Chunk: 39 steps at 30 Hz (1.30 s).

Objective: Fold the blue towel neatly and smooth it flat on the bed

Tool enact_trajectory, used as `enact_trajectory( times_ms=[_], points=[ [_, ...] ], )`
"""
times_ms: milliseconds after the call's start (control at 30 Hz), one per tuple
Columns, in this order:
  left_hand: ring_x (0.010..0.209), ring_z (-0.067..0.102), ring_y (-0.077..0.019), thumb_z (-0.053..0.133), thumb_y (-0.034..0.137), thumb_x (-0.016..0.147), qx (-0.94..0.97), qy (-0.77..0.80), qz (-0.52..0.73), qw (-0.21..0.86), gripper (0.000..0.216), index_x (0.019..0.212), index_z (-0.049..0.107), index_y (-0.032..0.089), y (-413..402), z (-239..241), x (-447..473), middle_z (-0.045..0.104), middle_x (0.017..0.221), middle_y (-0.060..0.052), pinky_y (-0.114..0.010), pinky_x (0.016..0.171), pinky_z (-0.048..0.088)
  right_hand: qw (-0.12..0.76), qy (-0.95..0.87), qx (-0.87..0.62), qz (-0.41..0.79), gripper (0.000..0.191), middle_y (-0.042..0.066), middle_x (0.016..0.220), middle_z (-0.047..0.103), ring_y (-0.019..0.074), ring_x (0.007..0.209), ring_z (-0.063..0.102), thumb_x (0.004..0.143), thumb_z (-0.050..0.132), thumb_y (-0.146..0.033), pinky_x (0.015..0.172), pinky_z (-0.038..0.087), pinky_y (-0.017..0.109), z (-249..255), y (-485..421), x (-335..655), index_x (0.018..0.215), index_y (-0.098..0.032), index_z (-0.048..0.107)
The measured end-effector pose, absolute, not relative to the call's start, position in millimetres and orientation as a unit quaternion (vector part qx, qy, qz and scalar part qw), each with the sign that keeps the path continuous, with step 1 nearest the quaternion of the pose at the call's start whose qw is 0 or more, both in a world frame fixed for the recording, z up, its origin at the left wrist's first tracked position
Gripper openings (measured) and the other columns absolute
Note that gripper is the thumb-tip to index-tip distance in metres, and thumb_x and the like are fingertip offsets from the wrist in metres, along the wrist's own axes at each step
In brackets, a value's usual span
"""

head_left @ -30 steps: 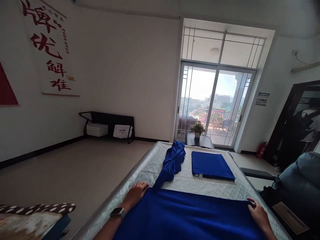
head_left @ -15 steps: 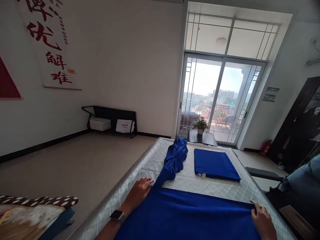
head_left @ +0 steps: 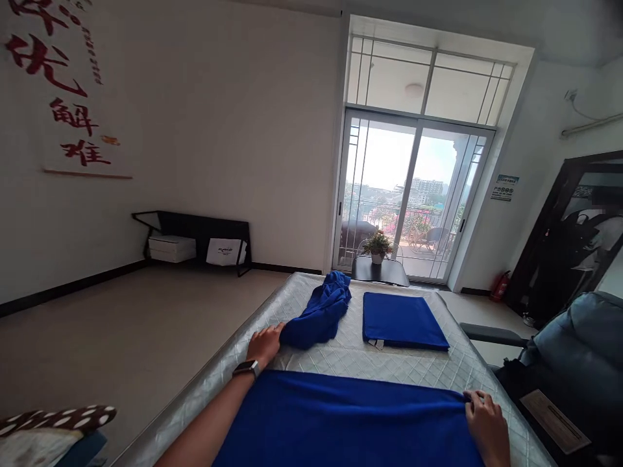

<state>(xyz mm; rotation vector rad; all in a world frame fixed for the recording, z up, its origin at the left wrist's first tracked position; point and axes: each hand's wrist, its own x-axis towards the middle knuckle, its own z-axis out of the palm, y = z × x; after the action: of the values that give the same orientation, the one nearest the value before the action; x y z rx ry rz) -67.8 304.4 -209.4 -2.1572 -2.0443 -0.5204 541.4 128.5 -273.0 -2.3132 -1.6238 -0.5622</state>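
A spread blue cloth lies across the near part of the bed, its far edge running sideways. At that cloth's far right corner, my right hand has its fingers closed on the fabric. My left hand, with a watch on the wrist, reaches beyond the far left corner. Its fingers are bent at the near end of a crumpled blue cloth and seem to pinch it; the fingertips are partly hidden. Right of the crumpled one rests a neatly folded blue cloth with white tags at its near edge.
The bed has a pale quilted cover. Beyond it stands a small dark table with a potted plant, before glass doors. A dark armchair flanks the right side. A dotted brown fabric shows at lower left.
My left hand has moved forward, and the crumpled cloth's near end has shifted away from the spread cloth. My right hand stays at its corner. The view has turned slightly right.
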Motion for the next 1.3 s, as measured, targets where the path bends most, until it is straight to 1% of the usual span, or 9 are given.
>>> enact_trajectory(
  times_ms=[133, 267, 467, 600, 700, 800, 933, 1100, 1300],
  points=[
    [0.106, 0.064, -0.0301, 0.033, 0.010, 0.087, -0.702, -0.683, -0.195, 0.062, 0.047, 0.123, 0.062, 0.017, 310.7, -210.5, -84.4, 0.070, 0.113, -0.015, -0.046, 0.094, 0.045, 0.130, -0.559, -0.796, -0.190, 0.044, 0.010, 0.124, 0.063, 0.0258, 0.102, 0.062, 0.092, 0.033, -0.025, 0.086, 0.048, 0.036, -277.0, 130.5, 543.2, 0.117, -0.023, 0.069],
    [0.128, 0.050, -0.0299, 0.032, 0.013, 0.089, -0.708, -0.664, -0.229, 0.070, 0.046, 0.126, 0.060, 0.015, 293.4, -211.6, -91.9, 0.057, 0.136, -0.014, -0.045, 0.109, 0.036, 0.124, -0.554, -0.801, -0.193, 0.044, 0.011, 0.123, 0.063, 0.0263, 0.101, 0.062, 0.092, 0.033, -0.025, 0.087, 0.048, 0.037, -276.1, 129.8, 543.0, 0.118, -0.022, 0.068],
    [0.109, 0.063, -0.0206, 0.035, 0.033, 0.095, -0.759, -0.612, -0.225, -0.002, 0.037, 0.109, 0.069, 0.025, 226.8, -219.2, -109.2, 0.069, 0.115, -0.003, -0.032, 0.099, 0.048, 0.144, -0.615, -0.760, -0.152, 0.049, 0.011, 0.128, 0.061, 0.0288, 0.109, 0.060, 0.094, 0.028, -0.035, 0.094, 0.047, 0.042, -267.9, 130.0, 532.4, 0.120, -0.022, 0.067],
    [0.128, 0.053, -0.0212, 0.036, 0.049, 0.097, -0.772, -0.599, -0.210, -0.039, 0.046, 0.128, 0.062, 0.027, 193.8, -240.9, -105.7, 0.060, 0.138, -0.002, -0.035, 0.110, 0.041, 0.147, -0.682, -0.714, -0.053, 0.058, 0.009, 0.133, 0.060, 0.0257, 0.124, 0.053, 0.094, 0.023, -0.048, 0.106, 0.041, 0.040, -276.5, 128.9, 521.8, 0.128, -0.023, 0.063],
    [0.143, 0.036, -0.0229, 0.030, 0.051, 0.099, -0.770, -0.608, -0.186, -0.047, 0.054, 0.145, 0.046, 0.026, 190.3, -256.1, -102.4, 0.043, 0.154, -0.005, -0.043, 0.119, 0.029, 0.120, -0.688, -0.714, -0.048, 0.066, 0.007, 0.149, 0.047, 0.0272, 0.138, 0.039, 0.091, 0.024, -0.056, 0.113, 0.033, 0.046, -288.4, 120.7, 523.5, 0.142, -0.024, 0.051],
    [0.146, 0.029, -0.0242, 0.030, 0.047, 0.100, -0.777, -0.609, -0.158, -0.029, 0.055, 0.149, 0.038, 0.024, 197.0, -264.3, -104.0, 0.035, 0.158, -0.008, -0.047, 0.121, 0.025, 0.095, -0.654, -0.749, -0.049, 0.068, 0.003, 0.155, 0.037, 0.0287, 0.143, 0.032, 0.089, 0.027, -0.059, 0.114, 0.030, 0.052, -292.4, 111.6, 531.2, 0.148, -0.029, 0.042],
    [0.146, 0.030, -0.0259, 0.032, 0.042, 0.100, -0.780, -0.607, -0.153, -0.015, 0.053, 0.149, 0.039, 0.022, 202.1, -265.2, -107.2, 0.035, 0.157, -0.010, -0.050, 0.120, 0.026, 0.038, -0.588, -0.806, -0.054, 0.062, 0.003, 0.154, 0.040, 0.0304, 0.140, 0.037, 0.090, 0.030, -0.051, 0.112, 0.033, 0.053, -271.9, 110.1, 518.6, 0.147, -0.029, 0.045],
    [0.146, 0.030, -0.0255, 0.032, 0.046, 0.100, -0.780, -0.595, -0.194, 0.016, 0.054, 0.148, 0.040, 0.022, 192.0, -256.9, -98.8, 0.035, 0.157, -0.011, -0.050, 0.121, 0.023, 0.037, -0.610, -0.782, -0.119, 0.055, 0.013, 0.143, 0.052, 0.0299, 0.138, 0.040, 0.095, 0.028, -0.035, 0.114, 0.028, 0.048, -225.0, 121.3, 398.6, 0.138, -0.015, 0.056],
    [0.146, 0.031, -0.0254, 0.033, 0.053, 0.099, -0.809, -0.554, -0.200, -0.003, 0.054, 0.148, 0.039, 0.031, 177.0, -255.1, -79.9, 0.037, 0.157, -0.004, -0.050, 0.120, 0.025, 0.149, -0.808, -0.568, 0.033, 0.049, 0.002, 0.150, 0.045, 0.0238, 0.142, 0.034, 0.100, 0.032, -0.044, 0.118, 0.024, 0.045, -218.7, 132.1, 183.4, 0.144, -0.029, 0.047]
  ],
)
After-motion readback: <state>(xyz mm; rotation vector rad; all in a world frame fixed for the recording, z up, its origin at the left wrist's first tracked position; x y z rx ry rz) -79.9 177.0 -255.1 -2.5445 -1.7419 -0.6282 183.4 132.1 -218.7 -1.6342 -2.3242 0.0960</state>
